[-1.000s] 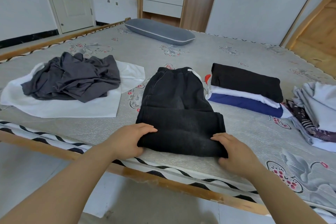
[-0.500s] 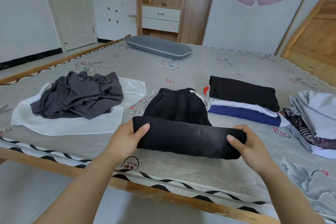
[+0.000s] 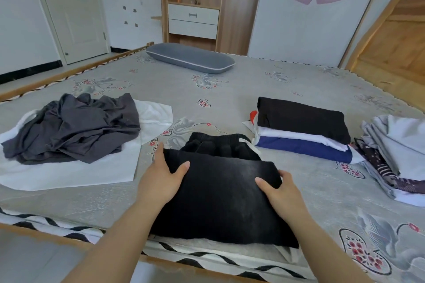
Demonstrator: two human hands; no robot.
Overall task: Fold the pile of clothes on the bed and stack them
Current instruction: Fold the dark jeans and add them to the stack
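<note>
Black trousers [image 3: 220, 193] folded on bed; fingers [image 3: 161, 156] gripping both side edges.

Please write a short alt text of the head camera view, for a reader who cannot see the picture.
Two hands, left hand and right hand, grip the folded-over end of black trousers on a bed. A stack of folded clothes lies to the right, and a crumpled grey garment lies on a white one to the left.
</note>
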